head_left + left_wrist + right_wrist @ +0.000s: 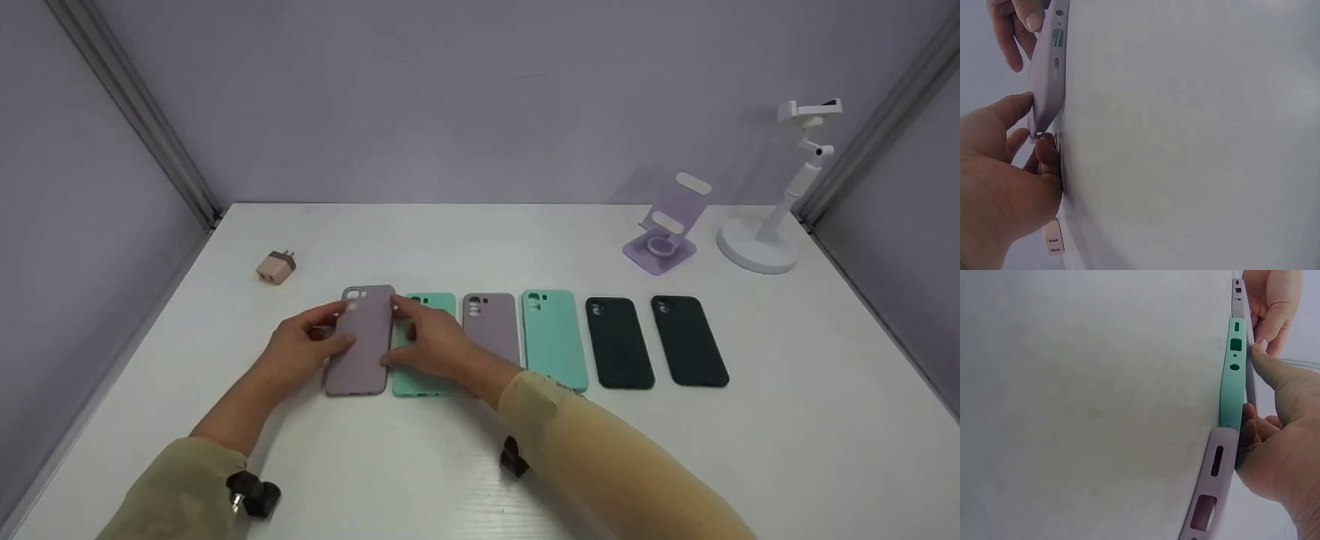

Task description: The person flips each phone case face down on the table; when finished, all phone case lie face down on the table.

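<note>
A mauve phone case (363, 360) lies at the left end of a row of cases. My left hand (295, 351) holds its left edge, with the thumb on the case's face and curled fingers beside the edge. At the opposite edge, my right hand (433, 343) grips with thumb and index finger, reaching across a teal phone case (424, 385) and partly covering it. The left wrist view shows the mauve case's bottom end with its port cutouts (1057, 38). Beside the teal case is a second mauve case (491, 322), partly behind the right forearm.
Farther right lie another teal case (553, 337) and two dark cases (620, 341). A pink plug adapter (276, 268) sits at back left. A purple phone stand (667, 225) and a white stand (757, 246) occupy the back right. Walls border the white table (480, 247).
</note>
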`<state>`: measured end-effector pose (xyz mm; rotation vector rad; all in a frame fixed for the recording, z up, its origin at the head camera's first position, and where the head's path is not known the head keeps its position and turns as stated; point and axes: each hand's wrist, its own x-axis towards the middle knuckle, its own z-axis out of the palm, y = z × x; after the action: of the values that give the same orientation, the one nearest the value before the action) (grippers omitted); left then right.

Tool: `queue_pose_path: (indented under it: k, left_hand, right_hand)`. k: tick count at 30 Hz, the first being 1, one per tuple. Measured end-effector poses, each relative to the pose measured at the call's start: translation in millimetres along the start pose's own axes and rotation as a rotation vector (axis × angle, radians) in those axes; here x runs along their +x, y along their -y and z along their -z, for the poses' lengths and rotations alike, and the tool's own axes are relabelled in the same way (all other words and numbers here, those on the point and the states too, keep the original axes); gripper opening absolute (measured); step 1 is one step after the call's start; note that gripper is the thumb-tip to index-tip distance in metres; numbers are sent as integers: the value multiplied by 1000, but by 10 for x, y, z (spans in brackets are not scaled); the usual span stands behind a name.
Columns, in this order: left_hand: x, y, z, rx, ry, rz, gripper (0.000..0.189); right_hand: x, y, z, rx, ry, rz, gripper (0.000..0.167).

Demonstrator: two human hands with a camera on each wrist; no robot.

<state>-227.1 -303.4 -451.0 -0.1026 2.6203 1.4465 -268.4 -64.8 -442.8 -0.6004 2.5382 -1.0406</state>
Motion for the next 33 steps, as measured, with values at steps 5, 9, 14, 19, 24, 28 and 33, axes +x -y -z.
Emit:
queue_pose_path:
  k: [5,9,14,19,24,28,33]
  left_hand:
    - [22,19,-4,4,-8,3,66]
    - [47,11,11,-10,-9,30,70]
    - [92,-28,35,-33,-13,48,71]
    - [85,-139,95,-13,-41,-9,68]
    - [31,-294,169,70,-79,-123,66]
    - [-31,-430,253,143,-123,-194,66]
    - [-68,-572,299,223,-166,-271,68]
  right_hand:
    - [8,-9,4,-7,6,24,98]
    - [42,-34,12,5,-3,51,97]
    - [48,-56,102,79,-37,70,94]
    - [-10,-93,342,168,-61,96,91]
    - [-127,-186,683,166,-114,125,89]
    - [-259,-278,982,130,-181,180,86]
    - [-517,-482,1401,49,-280,236,81]
